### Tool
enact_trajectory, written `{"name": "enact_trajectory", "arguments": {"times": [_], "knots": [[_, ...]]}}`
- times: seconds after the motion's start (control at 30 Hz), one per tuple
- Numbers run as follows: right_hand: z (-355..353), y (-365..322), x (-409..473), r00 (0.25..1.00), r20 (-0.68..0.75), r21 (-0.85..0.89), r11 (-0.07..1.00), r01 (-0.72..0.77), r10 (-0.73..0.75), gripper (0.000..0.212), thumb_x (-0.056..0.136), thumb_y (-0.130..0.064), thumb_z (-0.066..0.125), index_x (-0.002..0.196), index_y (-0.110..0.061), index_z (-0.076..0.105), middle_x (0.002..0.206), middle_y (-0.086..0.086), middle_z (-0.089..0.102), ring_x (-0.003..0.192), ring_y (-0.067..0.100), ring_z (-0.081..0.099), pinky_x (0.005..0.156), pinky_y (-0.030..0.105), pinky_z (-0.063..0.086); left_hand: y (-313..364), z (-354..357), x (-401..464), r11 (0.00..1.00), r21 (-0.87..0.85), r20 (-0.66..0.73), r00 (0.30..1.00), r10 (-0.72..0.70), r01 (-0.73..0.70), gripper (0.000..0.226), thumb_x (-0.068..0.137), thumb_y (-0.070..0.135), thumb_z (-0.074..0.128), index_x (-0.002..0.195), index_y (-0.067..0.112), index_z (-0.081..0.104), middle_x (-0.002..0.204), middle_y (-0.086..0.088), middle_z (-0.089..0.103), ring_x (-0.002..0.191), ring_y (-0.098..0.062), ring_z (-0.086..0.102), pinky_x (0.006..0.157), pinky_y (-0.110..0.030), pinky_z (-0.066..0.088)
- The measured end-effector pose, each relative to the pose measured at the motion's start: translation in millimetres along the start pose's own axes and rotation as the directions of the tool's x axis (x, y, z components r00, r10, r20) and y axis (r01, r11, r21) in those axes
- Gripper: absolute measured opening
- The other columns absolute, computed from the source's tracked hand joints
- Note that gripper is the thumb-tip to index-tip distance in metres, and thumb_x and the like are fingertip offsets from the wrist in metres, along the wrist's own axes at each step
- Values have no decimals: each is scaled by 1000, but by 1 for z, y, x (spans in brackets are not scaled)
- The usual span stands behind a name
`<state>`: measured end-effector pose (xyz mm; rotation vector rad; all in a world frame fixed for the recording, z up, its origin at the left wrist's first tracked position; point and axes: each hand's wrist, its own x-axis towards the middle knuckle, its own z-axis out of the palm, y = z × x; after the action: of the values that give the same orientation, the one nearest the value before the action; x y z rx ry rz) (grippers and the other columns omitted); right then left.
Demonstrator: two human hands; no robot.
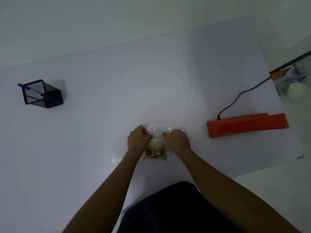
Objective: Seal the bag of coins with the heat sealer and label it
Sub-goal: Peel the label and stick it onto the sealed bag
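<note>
Two bare forearms with no sleeves reach out, left hand (137, 137) and right hand (177, 139) ungloved. Dark clothing (168, 207) covers the lap.

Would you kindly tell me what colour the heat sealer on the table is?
The heat sealer is orange-red, with a black cord; the head view shows it.
</note>
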<state>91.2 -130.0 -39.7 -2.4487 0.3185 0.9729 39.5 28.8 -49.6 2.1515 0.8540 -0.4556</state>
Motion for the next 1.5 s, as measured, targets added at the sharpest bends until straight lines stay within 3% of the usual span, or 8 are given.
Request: {"name": "enact_trajectory", "arguments": {"times": [0.13,0.53,0.67,0.77,0.93,1.1,1.3,1.5], "knots": [[2,-9,-2,1000,6,-114,993,15,-14,71,65,-76,69,93,-11,65,94,8,69,88,29,69,64,31,51,-1,0,1,1000,11,-11,1000,4,-4,23,78,34,78,82,21,60,73,8,63,70,-14,60,57,-22,38],[4,1,3,1000,27,-31,999,16,-15,40,77,-49,78,73,-12,62,74,5,64,82,29,71,60,26,43,-9,3,-4,991,45,36,991,126,-128,13,89,26,66,94,19,56,83,4,61,80,-17,61,69,-26,40],[2,-1,7,999,35,1,1000,-1,1,33,74,-41,79,81,-11,66,91,12,73,91,32,71,67,27,45,-8,6,-8,987,64,1,989,145,-144,31,85,42,69,96,18,55,87,7,56,77,-13,56,69,-27,40],[4,-4,9,999,34,6,1000,19,-19,36,75,-38,79,90,-6,69,96,14,73,92,32,70,69,28,47,-6,7,-8,986,81,2,990,143,-143,28,85,35,70,100,17,55,93,4,59,82,-16,57,74,-29,44],[4,7,-3,995,-2,88,991,98,-98,25,86,-25,70,72,-5,65,71,6,67,73,27,69,65,33,55,-12,-1,-13,990,-38,67,988,135,-133,23,84,12,67,104,15,57,90,1,59,84,-17,57,68,-19,42],[10,41,-36,987,-107,267,953,145,-120,27,92,-32,66,75,-12,59,69,-3,62,62,9,57,55,21,43,-24,-6,-48,985,-172,-88,996,-9,-6,27,91,22,64,114,9,56,101,-3,60,90,-19,58,75,-24,42],[23,47,-45,986,-26,334,928,164,-165,21,87,-23,74,103,-10,72,93,3,72,85,16,68,76,35,59,-30,4,-69,989,-137,9,998,-64,65,20,94,28,64,103,10,61,88,2,62,80,-14,55,55,-10,32],[13,-8,-18,964,-29,376,890,257,-266,26,83,-10,78,107,-6,70,94,1,67,86,17,63,74,21,52,-22,-27,-37,963,-243,-49,990,-132,117,29,94,24,63,118,8,62,108,-8,69,99,-23,63,80,-28,45]]}}
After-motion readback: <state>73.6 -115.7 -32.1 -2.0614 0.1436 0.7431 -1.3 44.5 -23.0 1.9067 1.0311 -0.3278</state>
